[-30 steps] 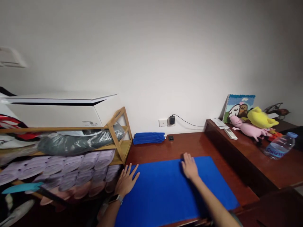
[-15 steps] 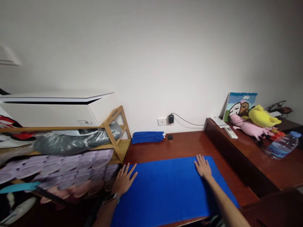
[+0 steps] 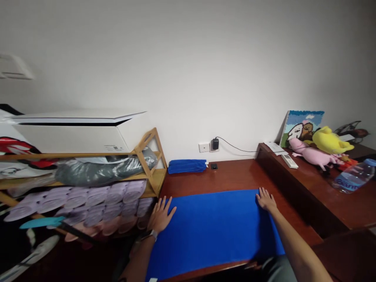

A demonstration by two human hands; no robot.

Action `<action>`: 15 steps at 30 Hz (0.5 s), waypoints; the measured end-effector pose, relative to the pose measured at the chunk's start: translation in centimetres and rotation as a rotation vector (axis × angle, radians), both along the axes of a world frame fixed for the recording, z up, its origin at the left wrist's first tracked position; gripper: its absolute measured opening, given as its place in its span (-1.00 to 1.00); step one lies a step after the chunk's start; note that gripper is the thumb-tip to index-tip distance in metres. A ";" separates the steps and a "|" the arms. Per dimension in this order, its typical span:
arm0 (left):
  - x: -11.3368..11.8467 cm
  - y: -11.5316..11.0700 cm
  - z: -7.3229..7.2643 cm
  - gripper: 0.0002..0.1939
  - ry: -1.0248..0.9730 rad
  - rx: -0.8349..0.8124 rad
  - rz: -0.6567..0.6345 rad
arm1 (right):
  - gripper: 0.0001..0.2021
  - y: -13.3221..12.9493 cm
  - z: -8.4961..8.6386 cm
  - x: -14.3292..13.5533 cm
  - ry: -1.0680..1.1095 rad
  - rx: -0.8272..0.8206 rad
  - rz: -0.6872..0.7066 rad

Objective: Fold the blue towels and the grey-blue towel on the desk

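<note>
A blue cloth (image 3: pixel 211 231) lies spread flat over the reddish-brown wooden desk (image 3: pixel 232 176). At its far left corner rests my left hand (image 3: pixel 161 216), palm down with the fingers spread; a watch sits on that wrist. My right hand (image 3: pixel 266 200) lies flat on the far right corner, fingers stretched out. Neither hand grips anything. A small white tag shows at the cloth's near left corner. Behind the cloth, against the wall, is a folded blue cloth (image 3: pixel 187 166), also with a white tag.
On the left, a wooden rack (image 3: pixel 152 172) holds a white box (image 3: pixel 73 137), a plastic-wrapped grey bundle (image 3: pixel 100 172) and several purple slippers (image 3: pixel 111 194). The raised right ledge carries a water bottle (image 3: pixel 354 177), plush toys (image 3: pixel 331 141) and a remote (image 3: pixel 289 161). A black adapter (image 3: pixel 216 143) hangs in the wall socket.
My right hand has slid rightward, from on the cloth to its far right corner. My left hand stays at the left corner. The whole view has shifted slightly.
</note>
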State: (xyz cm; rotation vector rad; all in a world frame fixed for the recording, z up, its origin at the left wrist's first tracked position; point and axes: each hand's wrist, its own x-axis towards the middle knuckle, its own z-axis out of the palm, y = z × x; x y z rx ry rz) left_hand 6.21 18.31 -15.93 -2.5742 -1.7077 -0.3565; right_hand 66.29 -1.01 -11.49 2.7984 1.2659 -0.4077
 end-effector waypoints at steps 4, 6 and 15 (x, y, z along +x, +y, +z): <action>0.4 -0.2 0.0 -0.17 -0.002 -0.007 0.017 | -0.29 3.1 2.1 -7.4 -0.074 0.135 0.133; 0.5 -0.3 -0.1 -0.17 -0.011 -0.005 0.018 | -0.30 5.0 2.3 -14.3 -0.050 0.266 0.343; 0.1 -0.3 -0.2 -0.20 -0.040 -0.007 0.010 | -0.30 6.9 -1.0 -28.1 0.163 0.331 0.655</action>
